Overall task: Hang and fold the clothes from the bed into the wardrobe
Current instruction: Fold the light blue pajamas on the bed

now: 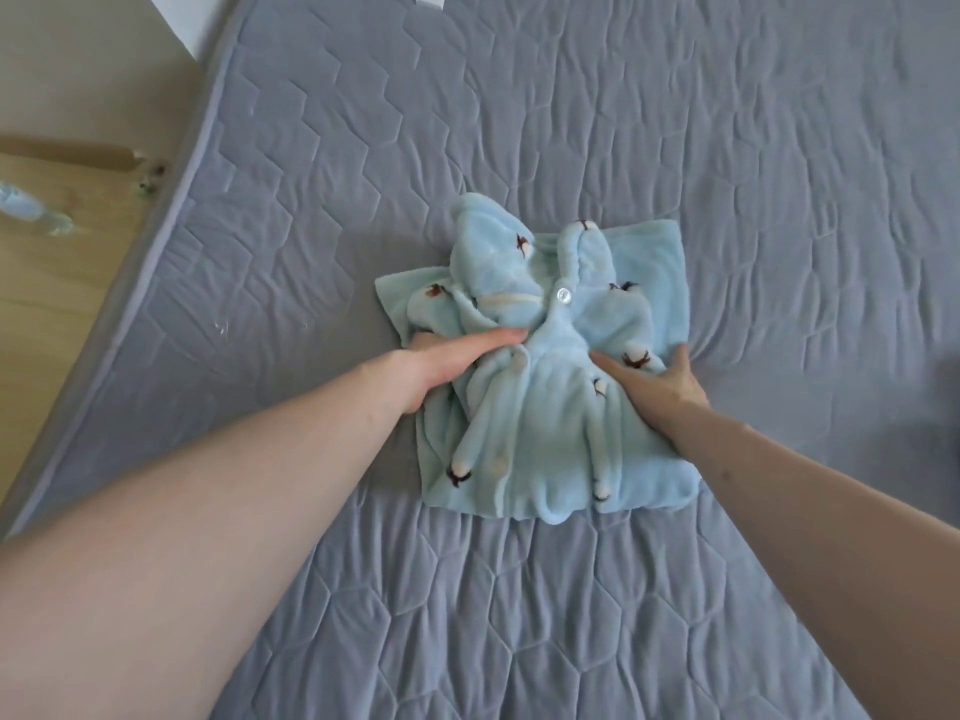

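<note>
A light blue fleece garment (550, 428) with small brown-and-white cotton-flower prints and a white button lies bunched and partly folded in the middle of the grey quilted bed (675, 148). My left hand (457, 358) presses on its left side, thumb on top and fingers tucked under the fabric. My right hand (660, 379) lies on its right side, fingers spread across the fleece and gripping a fold.
The bed's left edge runs diagonally along a wooden floor (47, 272). A light blue item (26, 205) lies on that floor at the far left. A dark shape (948, 397) sits at the right frame edge.
</note>
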The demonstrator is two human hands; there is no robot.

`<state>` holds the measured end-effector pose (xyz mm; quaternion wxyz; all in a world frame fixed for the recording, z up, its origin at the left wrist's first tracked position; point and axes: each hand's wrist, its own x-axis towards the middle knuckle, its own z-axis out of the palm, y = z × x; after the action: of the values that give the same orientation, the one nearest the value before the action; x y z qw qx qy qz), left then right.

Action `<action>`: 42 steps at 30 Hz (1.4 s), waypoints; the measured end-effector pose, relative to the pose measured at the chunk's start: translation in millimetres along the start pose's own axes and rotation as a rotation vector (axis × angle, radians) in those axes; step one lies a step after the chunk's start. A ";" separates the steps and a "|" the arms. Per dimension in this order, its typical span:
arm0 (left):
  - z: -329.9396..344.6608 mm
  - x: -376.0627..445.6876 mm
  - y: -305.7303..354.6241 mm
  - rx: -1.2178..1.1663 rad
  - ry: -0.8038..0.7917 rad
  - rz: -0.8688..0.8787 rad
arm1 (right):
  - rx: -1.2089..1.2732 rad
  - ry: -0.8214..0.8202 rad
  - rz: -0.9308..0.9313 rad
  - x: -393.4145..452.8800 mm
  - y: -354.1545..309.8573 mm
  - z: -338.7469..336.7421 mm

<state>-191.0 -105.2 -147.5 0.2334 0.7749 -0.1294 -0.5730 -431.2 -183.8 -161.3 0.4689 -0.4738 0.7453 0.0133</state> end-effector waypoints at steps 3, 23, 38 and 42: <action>0.6 -0.6 -6.1 -0.002 0.057 -0.013 | 0.125 -0.115 -0.029 -3.6 2.4 1.6; -22.4 -56.0 -76.1 -0.114 -0.085 -0.022 | 0.207 -0.202 -0.210 -48.8 44.6 12.9; -1.4 -51.8 -88.8 -0.306 -0.126 -0.259 | 0.186 -0.583 0.214 -55.8 27.1 37.6; 0.1 -48.5 -96.7 -0.174 0.062 -0.281 | -0.022 -0.177 -0.067 -65.6 27.7 50.5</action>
<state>-212.6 0.3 -156.7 0.2211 0.7794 0.0378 -0.5850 -409.1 -99.6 -154.7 0.5278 -0.5006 0.6845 0.0473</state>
